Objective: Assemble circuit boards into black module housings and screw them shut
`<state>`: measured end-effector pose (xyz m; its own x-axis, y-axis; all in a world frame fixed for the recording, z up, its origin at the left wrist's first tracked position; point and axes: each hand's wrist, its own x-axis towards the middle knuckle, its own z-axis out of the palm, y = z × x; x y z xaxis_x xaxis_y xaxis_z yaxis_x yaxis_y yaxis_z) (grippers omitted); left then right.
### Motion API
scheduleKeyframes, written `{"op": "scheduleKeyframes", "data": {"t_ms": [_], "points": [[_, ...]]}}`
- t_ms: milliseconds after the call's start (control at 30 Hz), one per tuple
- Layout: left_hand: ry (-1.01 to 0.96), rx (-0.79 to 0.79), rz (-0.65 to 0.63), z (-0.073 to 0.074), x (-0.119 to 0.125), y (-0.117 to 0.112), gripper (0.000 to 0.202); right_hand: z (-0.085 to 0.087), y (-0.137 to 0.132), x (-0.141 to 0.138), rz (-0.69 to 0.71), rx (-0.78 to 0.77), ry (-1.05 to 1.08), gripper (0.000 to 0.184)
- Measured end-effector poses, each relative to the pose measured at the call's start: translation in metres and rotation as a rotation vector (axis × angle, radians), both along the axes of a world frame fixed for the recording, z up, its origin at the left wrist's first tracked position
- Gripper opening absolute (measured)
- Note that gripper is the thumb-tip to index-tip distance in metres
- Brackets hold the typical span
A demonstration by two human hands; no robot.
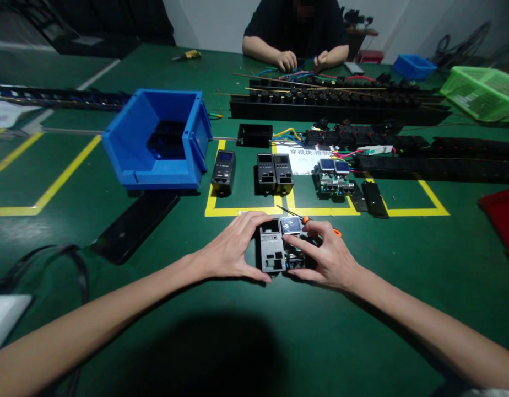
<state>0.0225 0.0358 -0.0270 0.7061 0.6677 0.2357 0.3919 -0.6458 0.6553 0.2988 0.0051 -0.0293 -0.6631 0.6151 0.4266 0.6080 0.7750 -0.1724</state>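
Observation:
My left hand (pixel 233 248) is wrapped round the left side of a black plastic module housing (pixel 272 246) with cut-out openings, thumb at its near end. Against the housing's right side stands a circuit board with a small screen (pixel 291 224). My right hand (pixel 324 253) closes on this board from the right, fingertips along its edge and thumb at its near end. A screwdriver with an orange handle (pixel 337 232) lies partly hidden behind my right hand. Farther off stand a module with a screen (pixel 223 172) and two housings (pixel 275 173) side by side.
A blue bin (pixel 155 176) holding black parts stands at left, a black phone-like slab (pixel 134 229) before it. Screened circuit boards (pixel 334 179) and black plates (pixel 374 199) lie at right. Behind are black rails (pixel 337 107), a green basket (pixel 481 94) and a co-worker's hands (pixel 287 60).

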Motion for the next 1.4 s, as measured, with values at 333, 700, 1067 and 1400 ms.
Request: {"op": "scheduleKeyframes", "data": {"t_ms": [333, 700, 1067, 1400], "points": [[0.064, 0.019, 0.006, -0.002, -0.002, -0.001, 0.102, 0.002, 0.0, 0.0, 0.016, 0.042, 0.003, 0.065], [0.049, 0.018, 0.0, 0.001, -0.001, -0.001, 0.1, 0.008, 0.016, 0.056, -0.228, 0.225, 0.066, 0.027], [0.043, 0.033, -0.006, 0.001, 0.0, -0.001, 0.101, -0.007, 0.02, 0.165, -0.755, 0.204, -0.026, 0.033], [0.031, 0.038, -0.006, 0.0, 0.0, -0.001, 0.103, -0.006, 0.029, 0.149, -0.88, 0.054, -0.19, 0.039]]}}
